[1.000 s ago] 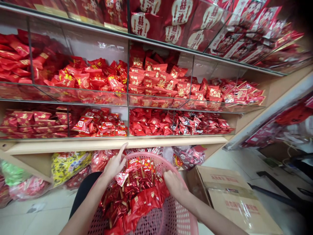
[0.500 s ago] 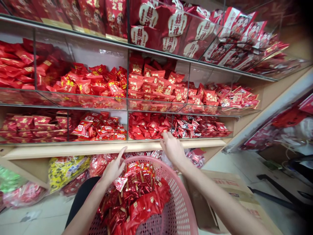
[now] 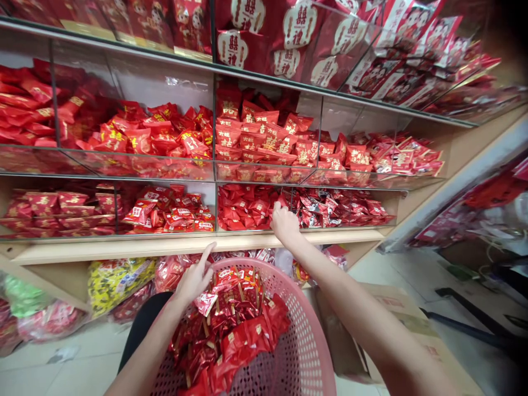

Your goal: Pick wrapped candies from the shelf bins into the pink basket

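My right hand [image 3: 285, 224] is at the front of the lowest shelf, fingers curled, against a bin of small red wrapped packets [image 3: 243, 209]. Its fingertips are turned away, so whatever they hold is hidden. My left hand [image 3: 194, 281] hovers by the left rim of a pink perforated basket [image 3: 307, 330], index finger stretched toward the shelf edge and the other fingers loosely bent; I see nothing in it. Inside the basket lies a heap of shiny red packets [image 3: 243, 341], with a pink-and-white packet [image 3: 205, 302] near my left hand.
Glass-fronted shelves hold red packets in divided bins, with larger gift bags [image 3: 299, 27] on top. A wooden ledge [image 3: 124, 248] runs below. Under it are a yellow-patterned bag [image 3: 119, 283] and other plastic bags. Cardboard [image 3: 396, 324] lies on the floor at the right.
My right hand has moved up and further into the bin from the ledge, its fingers now more curled. My left hand stays near the basket rim. The view has shifted slightly.
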`<state>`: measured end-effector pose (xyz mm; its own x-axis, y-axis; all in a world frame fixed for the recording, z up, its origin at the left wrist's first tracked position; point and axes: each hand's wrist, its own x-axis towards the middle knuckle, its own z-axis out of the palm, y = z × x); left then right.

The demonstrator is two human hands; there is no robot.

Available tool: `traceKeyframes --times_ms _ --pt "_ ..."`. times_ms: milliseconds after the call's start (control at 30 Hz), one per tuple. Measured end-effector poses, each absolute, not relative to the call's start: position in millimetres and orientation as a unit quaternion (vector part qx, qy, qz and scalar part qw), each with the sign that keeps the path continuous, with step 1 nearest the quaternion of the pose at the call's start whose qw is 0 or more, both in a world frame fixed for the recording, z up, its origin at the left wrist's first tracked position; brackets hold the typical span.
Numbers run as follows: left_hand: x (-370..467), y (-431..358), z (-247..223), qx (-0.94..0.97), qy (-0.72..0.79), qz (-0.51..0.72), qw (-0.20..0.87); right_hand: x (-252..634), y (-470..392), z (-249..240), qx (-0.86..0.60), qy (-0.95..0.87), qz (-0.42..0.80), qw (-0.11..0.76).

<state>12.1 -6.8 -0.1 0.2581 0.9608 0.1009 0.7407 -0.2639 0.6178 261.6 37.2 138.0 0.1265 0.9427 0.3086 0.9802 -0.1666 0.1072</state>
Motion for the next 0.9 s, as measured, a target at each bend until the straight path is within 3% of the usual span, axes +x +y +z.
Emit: traceKeyframes --times_ms 233,400,500,633,900 --pt "12 -7 -1 0.756 0.561 0.244 0.234 268 4 170 -0.739 -0.659 -0.107 0.087" --pt "12 -5 -4 0.758 0.553 0.257 0.231 267 -54 157 -0.56 -0.812 0.059 0.154" --pt "13 -6 -3 0.757 0.558 0.254 0.227 259 -83 114 -0.443 -0.877 0.155 0.103" --pt "13 -7 0 0.756 0.563 0.242 0.229 247 -101 64 -0.397 -0.897 0.192 0.005" --pt "13 -7 -1 0.755 0.564 0.244 0.229 237 -98 40 -0.382 -0.905 0.173 -0.069"
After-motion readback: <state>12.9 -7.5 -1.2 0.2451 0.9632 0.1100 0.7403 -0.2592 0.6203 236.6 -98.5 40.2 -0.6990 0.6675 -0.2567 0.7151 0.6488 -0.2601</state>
